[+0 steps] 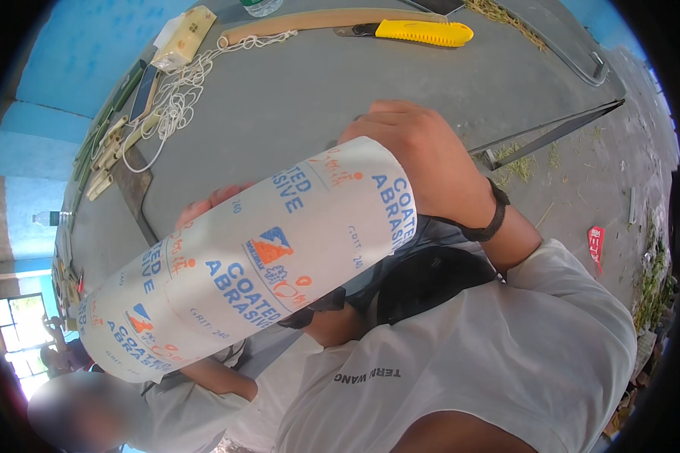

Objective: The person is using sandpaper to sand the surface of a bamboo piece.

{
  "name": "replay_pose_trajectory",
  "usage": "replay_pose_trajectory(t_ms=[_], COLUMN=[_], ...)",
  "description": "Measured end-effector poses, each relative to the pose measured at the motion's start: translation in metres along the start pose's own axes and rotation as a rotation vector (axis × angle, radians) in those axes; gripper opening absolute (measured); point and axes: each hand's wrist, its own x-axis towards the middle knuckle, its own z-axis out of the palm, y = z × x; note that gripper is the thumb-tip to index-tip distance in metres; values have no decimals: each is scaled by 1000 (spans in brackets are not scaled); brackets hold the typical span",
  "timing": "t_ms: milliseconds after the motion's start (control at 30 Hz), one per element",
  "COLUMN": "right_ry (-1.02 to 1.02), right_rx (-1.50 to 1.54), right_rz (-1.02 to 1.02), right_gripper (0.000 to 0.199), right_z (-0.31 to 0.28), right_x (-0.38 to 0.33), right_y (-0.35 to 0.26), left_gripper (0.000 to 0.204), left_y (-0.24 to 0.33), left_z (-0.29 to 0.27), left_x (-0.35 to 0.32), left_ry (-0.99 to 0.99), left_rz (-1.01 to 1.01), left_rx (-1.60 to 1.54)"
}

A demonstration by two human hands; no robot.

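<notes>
Sandpaper [249,257], one big curved sheet with its printed back facing me, is being held up in the air over the near edge of the grey table [317,83]. I am seeing my right hand [415,155] gripping the sheet's upper right end, fingers curled over the top. My left hand [208,204] is mostly hiding behind the sheet; only a few fingertips are peeking over its upper edge, so I cannot tell how it is holding. I am guessing the sheet is light and bendy, rough on the hidden side, and easy to crease, so holding it by its two ends looks best. Far across the table, a yellow knife [419,32] is lying beside a long wooden stick [325,21] near the far edge. White string [181,90] is lying in loops by the far left corner. Another person [128,408] is sitting below the sheet.
</notes>
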Motion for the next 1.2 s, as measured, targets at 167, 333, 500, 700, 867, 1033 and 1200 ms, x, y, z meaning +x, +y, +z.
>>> replay_pose_trajectory(t_ms=[167,333,500,700,867,1033,1200], right_ry=[-11,-2,0,-26,-52,-52,-90], right_rx=[-7,1,-2,-33,-61,-30,-15], right_rz=[6,-5,-5,6,61,91,117], right_gripper=[23,23,23,24,26,31,34], right_z=[0,0,0,-2,-2,-3,-4], right_x=[0,0,-1,0,0,1,-2], right_y=[0,0,0,0,-5,-5,-4], left_gripper=[59,59,60,60,69,76,70], left_y=[0,2,5,6,-2,11,39], left_z=[4,4,1,14,38,33,20], left_x=[0,3,5,5,-3,-3,6], left_ry=[8,14,23,61,114,50,-182], left_rz=[15,33,45,100,268,346,160], left_rx=[3,7,13,26,-237,-351,-633])
